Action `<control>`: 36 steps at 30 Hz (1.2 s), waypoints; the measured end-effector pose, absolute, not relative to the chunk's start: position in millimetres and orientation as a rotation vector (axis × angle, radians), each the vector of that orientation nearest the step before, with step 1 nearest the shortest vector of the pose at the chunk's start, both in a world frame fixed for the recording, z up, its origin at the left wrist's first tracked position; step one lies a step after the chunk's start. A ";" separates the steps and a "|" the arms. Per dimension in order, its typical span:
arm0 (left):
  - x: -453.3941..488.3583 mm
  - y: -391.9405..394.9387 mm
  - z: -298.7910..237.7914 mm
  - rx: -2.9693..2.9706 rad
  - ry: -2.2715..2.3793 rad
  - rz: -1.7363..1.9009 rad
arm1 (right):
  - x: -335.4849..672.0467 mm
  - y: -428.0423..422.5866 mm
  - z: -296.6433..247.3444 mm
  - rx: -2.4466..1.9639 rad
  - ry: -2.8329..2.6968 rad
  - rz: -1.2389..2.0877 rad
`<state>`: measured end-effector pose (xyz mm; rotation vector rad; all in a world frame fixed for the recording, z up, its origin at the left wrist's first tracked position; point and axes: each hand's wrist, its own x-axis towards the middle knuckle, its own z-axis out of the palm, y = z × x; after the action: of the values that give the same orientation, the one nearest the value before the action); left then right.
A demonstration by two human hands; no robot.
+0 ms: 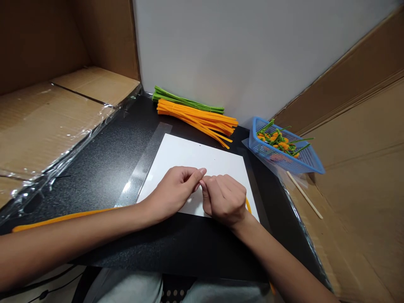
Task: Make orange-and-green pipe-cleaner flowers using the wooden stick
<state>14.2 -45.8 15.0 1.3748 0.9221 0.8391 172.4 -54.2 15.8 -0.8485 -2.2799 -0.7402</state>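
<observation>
Left hand [172, 191] and right hand [224, 201]: bare, side by side above a white sheet of paper [192, 155], knuckles raised. Fingers: curled and together on both hands, tips meeting; whether they clamp anything is hidden.

Orange pipe cleaner [63, 216]: one long length on the black speckled bench [91, 198], passing under the left forearm [78, 237] toward the hands. An orange piece [248, 206] curves just beyond the right hand; cannot tell if it is the same length.

Clear tape strip [143, 164]: along the sheet's left edge.

Bundle of orange pipe cleaners [197, 120]: loose, beyond the sheet, just in front of a bundle of green pipe cleaners [186, 101] by the white wall [221, 50].

Blue plastic mesh basket [307, 162]: tilted at the bench's right corner, holding small orange-and-green pipe-cleaner pieces [277, 141].

Wooden stick [304, 195]: lying on brown cardboard [356, 168], below the basket.
</observation>
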 end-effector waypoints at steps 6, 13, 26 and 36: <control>15.9 -54.6 13.5 1.445 1.065 0.966 | 158.5 -61.7 12.7 -1.055 -2.194 -0.432; 16.1 -46.0 16.4 1.390 1.060 0.919 | 158.4 -59.6 12.2 -1.130 -2.159 -0.289; 9.5 -31.8 24.5 1.187 0.815 0.730 | 169.5 -51.3 11.6 -1.128 -2.169 -0.290; 6.0 -29.0 28.9 1.102 0.782 0.685 | 177.4 -47.7 16.1 -1.064 -2.168 -0.014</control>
<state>6.0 -29.0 28.9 1.1019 0.7815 0.6855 177.4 -47.7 16.1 -1.0641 -2.1678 -0.0135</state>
